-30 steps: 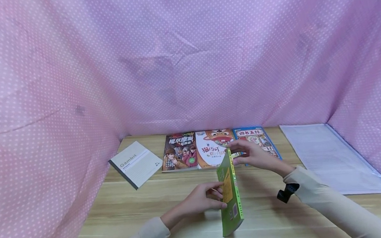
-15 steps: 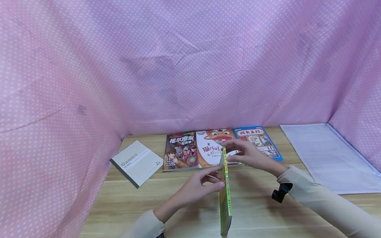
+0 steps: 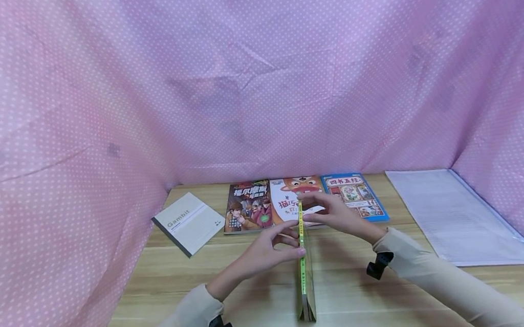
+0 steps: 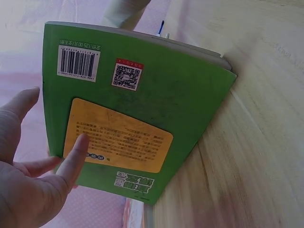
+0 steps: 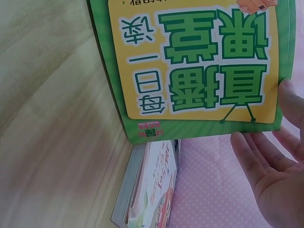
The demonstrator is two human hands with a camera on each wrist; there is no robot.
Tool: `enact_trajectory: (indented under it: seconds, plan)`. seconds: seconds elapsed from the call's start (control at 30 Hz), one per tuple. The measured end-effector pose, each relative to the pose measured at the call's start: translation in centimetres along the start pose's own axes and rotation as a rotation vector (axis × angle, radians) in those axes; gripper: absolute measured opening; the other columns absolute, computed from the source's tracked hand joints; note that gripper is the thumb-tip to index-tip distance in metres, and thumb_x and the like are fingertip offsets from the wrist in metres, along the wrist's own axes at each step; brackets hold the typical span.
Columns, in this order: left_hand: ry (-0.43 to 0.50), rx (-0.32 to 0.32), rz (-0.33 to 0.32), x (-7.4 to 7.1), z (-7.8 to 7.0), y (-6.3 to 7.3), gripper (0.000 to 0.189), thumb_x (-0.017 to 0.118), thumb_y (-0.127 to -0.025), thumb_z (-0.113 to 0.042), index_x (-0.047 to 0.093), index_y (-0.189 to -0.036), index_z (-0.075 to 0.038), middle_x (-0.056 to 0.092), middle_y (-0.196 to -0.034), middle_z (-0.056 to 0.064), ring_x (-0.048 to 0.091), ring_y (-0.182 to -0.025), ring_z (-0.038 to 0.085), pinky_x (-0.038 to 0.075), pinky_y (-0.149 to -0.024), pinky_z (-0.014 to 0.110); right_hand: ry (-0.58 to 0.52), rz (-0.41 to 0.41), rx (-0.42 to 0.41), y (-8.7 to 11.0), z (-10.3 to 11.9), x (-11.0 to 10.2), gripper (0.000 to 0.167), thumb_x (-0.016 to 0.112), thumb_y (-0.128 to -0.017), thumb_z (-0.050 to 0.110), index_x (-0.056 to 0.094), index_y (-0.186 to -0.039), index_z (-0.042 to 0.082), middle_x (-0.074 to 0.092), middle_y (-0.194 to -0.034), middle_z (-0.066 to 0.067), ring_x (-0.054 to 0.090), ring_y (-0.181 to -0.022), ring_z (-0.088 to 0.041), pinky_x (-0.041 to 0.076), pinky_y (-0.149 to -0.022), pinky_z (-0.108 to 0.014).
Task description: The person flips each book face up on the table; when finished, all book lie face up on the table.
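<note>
A green book [image 3: 304, 278] stands on its long edge on the table, spine up. Its near end faces the head camera, with the covers slightly spread. My right hand [image 3: 333, 214] pinches the far top corner of the spine. In the right wrist view, the thumb lies at the edge of the green-and-yellow front cover [image 5: 204, 61]. My left hand [image 3: 264, 253] is at the other side, its fingers loosely extended. One fingertip rests over the yellow panel of the back cover [image 4: 156, 90] in the left wrist view, and the thumb is beside the spine.
Three books lie in a row at the back: a dark comic-style one [image 3: 247, 208], a white-and-orange one [image 3: 280, 190] and a blue one [image 3: 361, 196]. A Gambit notebook [image 3: 190, 225] lies left, a white mesh bag [image 3: 460, 219] right. Pink dotted cloth [image 3: 255, 82] surrounds the table.
The book has turned from showing its back cover to edge-on with the spine up, shifting slightly left. Both hands moved left with it; the left hand slid farther along the book.
</note>
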State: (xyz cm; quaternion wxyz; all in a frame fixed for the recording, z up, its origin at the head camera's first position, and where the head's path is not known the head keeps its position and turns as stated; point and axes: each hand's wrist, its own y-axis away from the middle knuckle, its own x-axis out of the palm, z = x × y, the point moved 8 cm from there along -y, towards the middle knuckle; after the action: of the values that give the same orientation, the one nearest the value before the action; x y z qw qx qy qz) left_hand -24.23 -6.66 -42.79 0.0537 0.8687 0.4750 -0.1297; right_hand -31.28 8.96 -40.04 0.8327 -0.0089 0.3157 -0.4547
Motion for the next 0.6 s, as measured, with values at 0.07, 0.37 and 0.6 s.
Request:
enact_trajectory:
  seconds: [0.07,0.37,0.6]
  plan:
    - [0.001,-0.007,0.001,-0.1,0.0,0.0,0.068,0.077,-0.092,-0.033,0.046,-0.152,-0.02,0.062,-0.13,0.004,0.063,-0.118,0.018,0.059,-0.092,0.028,-0.003,-0.004,-0.008,0.0,0.0,0.1,0.048,0.072,-0.095,0.012,0.057,-0.14,0.007,0.066,-0.13,-0.02,0.064,-0.121,-0.036,0.057,-0.1,-0.043]
    - [-0.01,-0.011,0.015,-0.4,-0.2,0.2,0.075,0.079,-0.09,-0.036,0.043,-0.154,-0.019,0.061,-0.133,0.005,0.063,-0.119,0.02,0.059,-0.092,0.03,-0.017,-0.016,0.014,-0.1,-0.6,0.6,0.055,0.077,-0.09,0.01,0.055,-0.142,0.009,0.065,-0.13,-0.022,0.064,-0.121,-0.036,0.056,-0.1,-0.046]
    - [-0.047,-0.023,0.013,-0.9,-0.3,0.5,0.077,0.079,-0.09,-0.037,0.042,-0.155,-0.021,0.06,-0.134,0.004,0.062,-0.121,0.019,0.059,-0.094,0.031,-0.047,-0.038,0.024,-0.2,-1.0,1.2,0.064,0.078,-0.088,0.005,0.051,-0.145,0.005,0.067,-0.129,-0.02,0.064,-0.12,-0.039,0.058,-0.096,-0.046]
